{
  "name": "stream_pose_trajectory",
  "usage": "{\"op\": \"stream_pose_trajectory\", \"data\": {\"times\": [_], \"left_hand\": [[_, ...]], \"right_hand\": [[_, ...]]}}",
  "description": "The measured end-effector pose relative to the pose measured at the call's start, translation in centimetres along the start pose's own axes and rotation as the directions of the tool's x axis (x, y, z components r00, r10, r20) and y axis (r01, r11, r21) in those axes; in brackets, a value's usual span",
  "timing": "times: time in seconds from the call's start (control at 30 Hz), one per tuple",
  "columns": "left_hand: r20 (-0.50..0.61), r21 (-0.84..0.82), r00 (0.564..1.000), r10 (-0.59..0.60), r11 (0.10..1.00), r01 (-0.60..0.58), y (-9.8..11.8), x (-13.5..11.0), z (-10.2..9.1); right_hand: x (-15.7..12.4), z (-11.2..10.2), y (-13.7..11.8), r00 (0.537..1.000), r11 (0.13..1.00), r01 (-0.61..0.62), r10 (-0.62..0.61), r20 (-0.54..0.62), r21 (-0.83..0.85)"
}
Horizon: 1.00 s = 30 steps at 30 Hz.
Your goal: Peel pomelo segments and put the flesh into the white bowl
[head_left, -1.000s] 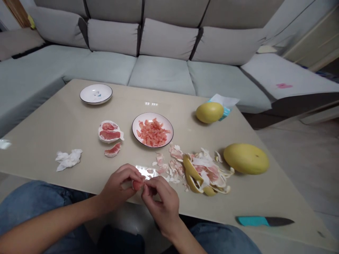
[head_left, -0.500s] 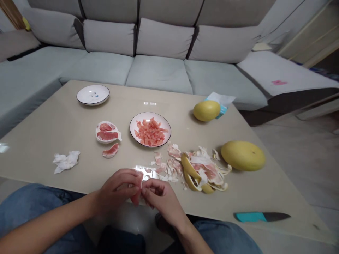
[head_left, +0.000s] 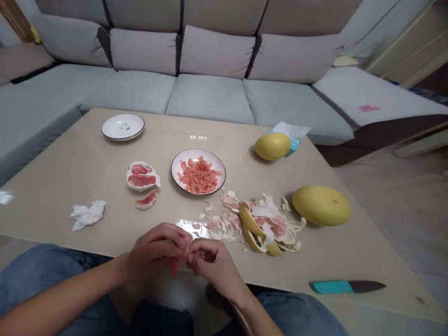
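Note:
Near the table's front edge, my left hand [head_left: 157, 247] is closed around a red pomelo segment [head_left: 175, 263]. My right hand [head_left: 210, 261] pinches at the segment's right edge, seemingly on its pale membrane; the fingertips are partly hidden. Beyond them a white dark-rimmed plate [head_left: 178, 183] bears a heap of pink pomelo flesh [head_left: 200, 175]. To its left lie a partly opened peeled pomelo [head_left: 142, 176] and a loose segment [head_left: 146, 200]. Right of my hands is a pile of peel and membrane scraps [head_left: 268, 224].
Two whole yellow pomelos [head_left: 321, 205] are on the right side, the farther one against a blue-and-white packet [head_left: 294, 135]. A knife with a teal handle [head_left: 332, 287] lies front right. A second plate [head_left: 123, 127] stands back left, a crumpled tissue [head_left: 88, 214] front left. A sofa [head_left: 210, 95] is behind.
Both hands stay together at the segment, with the left hand turned slightly and its fingertips shifted a little to the right. The objects on the table have not moved.

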<state>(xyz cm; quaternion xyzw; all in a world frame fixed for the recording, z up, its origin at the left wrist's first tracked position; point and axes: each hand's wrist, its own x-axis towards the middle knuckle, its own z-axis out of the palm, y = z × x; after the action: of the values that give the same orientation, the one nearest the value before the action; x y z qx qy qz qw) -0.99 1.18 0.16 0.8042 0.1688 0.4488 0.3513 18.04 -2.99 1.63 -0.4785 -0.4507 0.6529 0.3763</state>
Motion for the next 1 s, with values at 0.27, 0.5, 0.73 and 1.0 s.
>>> {"op": "stream_pose_trajectory", "data": {"times": [0.27, 0.5, 0.73, 1.0], "left_hand": [[0.326, -0.340, 0.656, -0.680, 0.563, 0.753, -0.8, 1.4, -1.1], [0.440, -0.425, 0.484, -0.756, 0.300, 0.854, -0.1, 1.3, -0.3], [0.496, -0.467, 0.475, -0.727, 0.239, 0.852, 0.0, 1.4, -0.3], [0.510, -0.505, 0.482, -0.712, 0.206, 0.838, -0.4, 1.3, -0.8]], "right_hand": [[-0.1, -0.8, -1.0, 0.947, 0.905, 0.252, -0.303, -0.105, -0.341], [0.1, 0.0, -0.1, 0.920, 0.792, 0.361, -0.389, 0.048, -0.492], [0.3, 0.6, 0.1, 0.933, 0.809, 0.333, -0.358, 0.044, -0.484], [0.4, 0.1, 0.3, 0.960, 0.889, 0.228, -0.274, -0.060, -0.397]]}}
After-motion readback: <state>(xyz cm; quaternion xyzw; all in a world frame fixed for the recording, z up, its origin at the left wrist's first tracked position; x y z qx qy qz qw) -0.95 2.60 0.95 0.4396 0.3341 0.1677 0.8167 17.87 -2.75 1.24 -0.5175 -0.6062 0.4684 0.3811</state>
